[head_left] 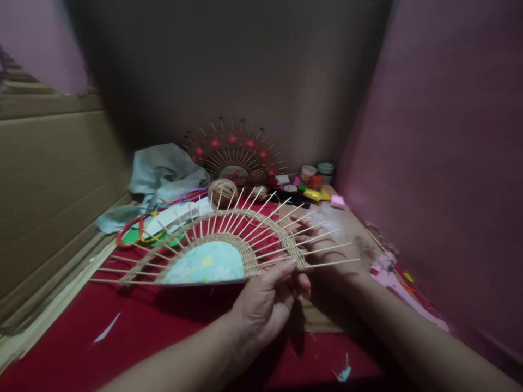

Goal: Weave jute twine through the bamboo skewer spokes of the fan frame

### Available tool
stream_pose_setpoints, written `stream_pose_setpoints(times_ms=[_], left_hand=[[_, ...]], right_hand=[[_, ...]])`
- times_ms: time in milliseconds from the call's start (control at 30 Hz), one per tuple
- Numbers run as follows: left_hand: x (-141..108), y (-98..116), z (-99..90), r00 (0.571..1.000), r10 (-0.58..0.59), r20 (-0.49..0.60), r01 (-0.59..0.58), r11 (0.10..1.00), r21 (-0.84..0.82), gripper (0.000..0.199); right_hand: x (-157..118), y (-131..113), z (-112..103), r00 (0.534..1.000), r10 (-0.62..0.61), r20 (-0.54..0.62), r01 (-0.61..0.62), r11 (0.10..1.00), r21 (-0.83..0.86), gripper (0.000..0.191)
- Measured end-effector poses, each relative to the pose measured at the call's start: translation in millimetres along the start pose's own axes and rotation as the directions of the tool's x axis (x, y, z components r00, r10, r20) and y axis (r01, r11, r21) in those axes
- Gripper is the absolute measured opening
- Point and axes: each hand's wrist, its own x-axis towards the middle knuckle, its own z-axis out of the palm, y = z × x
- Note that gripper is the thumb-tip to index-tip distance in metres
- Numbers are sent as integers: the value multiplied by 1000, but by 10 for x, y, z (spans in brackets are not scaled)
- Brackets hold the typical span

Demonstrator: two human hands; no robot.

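A half-round fan frame [261,220] of thin sticks has two bands of woven twine and a pale blue patterned half-disc [208,264] at its centre. It is held up above the red cloth, flat edge toward me. My left hand [272,294] grips its lower right part, thumb on top near the end of the outer woven band. Behind the sticks at the right side is my right hand [327,253], its fingers spread under and against them, partly hidden by the sticks.
A finished fan with pink flowers [232,142] leans at the back wall. Before it are a twine ball [223,191], clay packets [312,194] and jars [326,170]. Orange-handled scissors [129,231] and grey cloth [165,166] lie left. Paper scraps [107,328] dot the red cloth [163,337].
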Motion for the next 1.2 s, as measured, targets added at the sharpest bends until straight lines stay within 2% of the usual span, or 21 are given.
stream_pose_setpoints(times_ms=[67, 100, 167, 267, 333, 433, 500, 600, 667, 767, 867, 933, 1100, 1200], left_hand=[[11, 1, 4, 1000, 13, 9, -13, 1000, -3, 13], [18, 1, 8, 1000, 16, 7, -16, 1000, -5, 13], [31, -1, 15, 1000, 20, 6, -20, 1000, -7, 12], [51, -7, 1, 999, 12, 34, -12, 1000, 9, 12], [70, -16, -29, 999, 2, 47, -4, 999, 48, 11], [103, -30, -86, 998, -36, 43, 31, 994, 107, 15], [119, -28, -115, 996, -83, 38, 77, 988, 132, 20], [120, 5, -136, 981, -182, 63, 169, 971, 170, 27], [101, 39, -138, 969, -221, 107, 193, 954, 229, 26], [48, 76, -130, 947, -261, 187, 176, 909, 378, 20], [-15, 72, -112, 901, -373, 221, 212, 824, 526, 16], [-54, 61, -96, 880, -416, 229, 223, 788, 574, 19], [-154, 130, -33, 891, -331, 309, 78, 784, 615, 21], [-210, 251, 14, 906, -267, 329, 42, 829, 557, 18]], right_hand=[[-112, 3, -27, 996, 15, -85, -17, 999, -31, 47], [-179, 9, -48, 996, 2, -88, -4, 1000, -20, 49], [-322, 34, -96, 1000, -1, 5, 1, 998, 59, 48], [-511, 97, -137, 980, 49, 195, -87, 977, 195, 41], [-581, 147, -113, 969, 60, 240, -112, 971, 209, 33], [-567, 221, -13, 980, 87, 181, -122, 974, 189, 18], [-498, 249, 60, 982, 145, 124, -167, 968, 188, 23], [-372, 238, 137, 939, 337, 72, -345, 917, 202, 29], [-302, 202, 159, 920, 391, 33, -387, 889, 245, 21], [-230, 142, 151, 958, 286, 18, -275, 899, 339, 8], [-175, 95, 100, 982, 181, 58, -189, 899, 395, 18], [-133, 66, 52, 991, 123, 53, -134, 900, 416, 22], [-23, -56, -32, 997, 77, 27, -81, 879, 470, 23], [46, -157, -53, 1000, 14, 24, -24, 872, 488, 18]])
